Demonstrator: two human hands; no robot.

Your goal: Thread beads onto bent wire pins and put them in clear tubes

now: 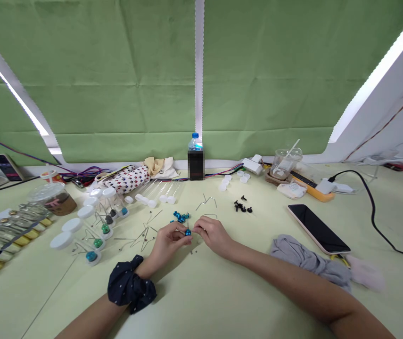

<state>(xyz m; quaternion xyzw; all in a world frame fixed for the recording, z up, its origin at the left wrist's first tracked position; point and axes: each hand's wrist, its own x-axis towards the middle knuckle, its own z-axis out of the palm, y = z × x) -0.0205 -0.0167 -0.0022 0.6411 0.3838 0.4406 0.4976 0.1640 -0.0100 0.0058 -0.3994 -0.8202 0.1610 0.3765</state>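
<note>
My left hand, with a dark dotted scrunchie round its wrist, pinches a small shiny blue metallic piece with a thin stem standing upright. Close to its right side, my right hand has thumb and forefinger pressed together; whatever is between them is too small to make out. Just beyond my fingers lies a little pile of similar blue pieces. Bent thin metal wires are scattered left of my left hand, and more wires lie farther back. A few tiny bits rest below my hands.
White-capped clear tubes with coloured contents lie at left, beside a row of glass bottles and a lidded cup. Black pieces, white caps, a phone and grey cloth are at right. A bottle stands behind.
</note>
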